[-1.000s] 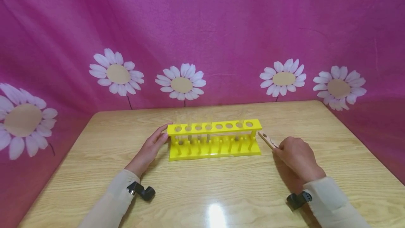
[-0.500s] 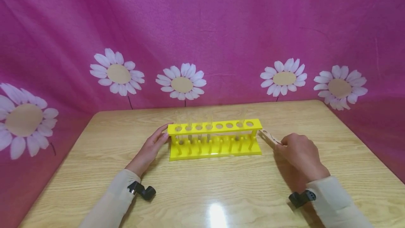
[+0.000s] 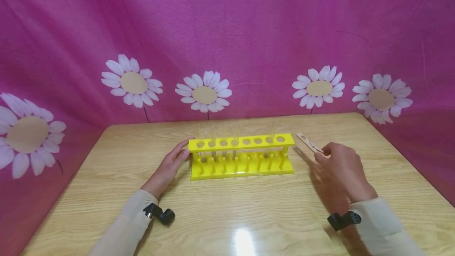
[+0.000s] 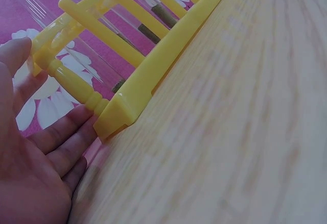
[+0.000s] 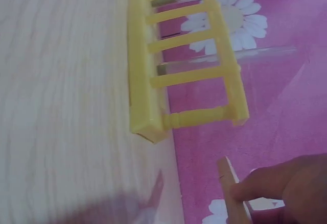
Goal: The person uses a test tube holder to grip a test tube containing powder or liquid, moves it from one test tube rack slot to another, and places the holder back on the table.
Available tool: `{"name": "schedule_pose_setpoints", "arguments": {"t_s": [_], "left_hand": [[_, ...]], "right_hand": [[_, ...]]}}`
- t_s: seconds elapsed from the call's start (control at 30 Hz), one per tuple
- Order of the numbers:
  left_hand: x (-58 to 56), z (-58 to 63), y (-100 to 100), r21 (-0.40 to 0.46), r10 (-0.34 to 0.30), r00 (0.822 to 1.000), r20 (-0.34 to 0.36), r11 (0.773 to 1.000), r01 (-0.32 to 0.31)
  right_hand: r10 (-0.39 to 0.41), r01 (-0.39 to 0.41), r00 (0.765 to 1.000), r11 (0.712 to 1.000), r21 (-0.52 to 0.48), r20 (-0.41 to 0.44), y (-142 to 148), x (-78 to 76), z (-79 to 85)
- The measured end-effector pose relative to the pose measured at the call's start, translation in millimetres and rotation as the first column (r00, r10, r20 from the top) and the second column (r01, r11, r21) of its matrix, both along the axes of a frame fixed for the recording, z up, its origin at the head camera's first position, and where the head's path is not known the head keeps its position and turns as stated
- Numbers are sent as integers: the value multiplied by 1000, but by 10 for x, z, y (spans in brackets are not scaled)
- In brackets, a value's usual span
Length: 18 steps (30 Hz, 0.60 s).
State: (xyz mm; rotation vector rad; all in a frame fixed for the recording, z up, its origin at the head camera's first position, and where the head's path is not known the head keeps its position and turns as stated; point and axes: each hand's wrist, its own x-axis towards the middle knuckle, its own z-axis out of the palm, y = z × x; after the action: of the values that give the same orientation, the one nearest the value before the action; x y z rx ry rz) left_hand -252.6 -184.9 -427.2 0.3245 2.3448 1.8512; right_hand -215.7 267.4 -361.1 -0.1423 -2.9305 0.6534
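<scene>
A yellow test tube rack (image 3: pixel 241 175) stands upright on the table. Several clear test tubes (image 3: pixel 235 132) fill its left holes and one test tube (image 3: pixel 271 131) is near the right end; each has dark matter at the bottom in the wrist views. My left hand (image 3: pixel 170 169) holds the rack's left end, thumb and index finger at the top bar (image 4: pixel 59 35) and other fingers against the post and base. Right of the rack my right hand (image 3: pixel 343 169) pinches a wooden test tube clamp (image 3: pixel 307 142) by its near end. The clamp's far end holds nothing.
A wooden table (image 3: pixel 227 212) carries the rack. Behind it hangs a purple cloth (image 3: pixel 256 42) with printed daisies. Black wrist cameras sit on both sleeves (image 3: pixel 380 224).
My right hand has lifted the test tube clamp and drawn it away from the rack's right end, up and to the right. My left hand and the rack stay in place.
</scene>
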Motion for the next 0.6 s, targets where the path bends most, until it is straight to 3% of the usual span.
{"name": "schedule_pose_setpoints", "arguments": {"t_s": [0.37, 0.6], "left_hand": [[6, 12, 7, -9, 8, 1000, 6, 1000, -8], [9, 10, 6, -27, 15, 1000, 24, 1000, -14]], "right_hand": [[-34, 28, 984, 999, -37, -174, -17, 66, 120], [-63, 49, 978, 996, -73, -199, -75, 126, 227]]}}
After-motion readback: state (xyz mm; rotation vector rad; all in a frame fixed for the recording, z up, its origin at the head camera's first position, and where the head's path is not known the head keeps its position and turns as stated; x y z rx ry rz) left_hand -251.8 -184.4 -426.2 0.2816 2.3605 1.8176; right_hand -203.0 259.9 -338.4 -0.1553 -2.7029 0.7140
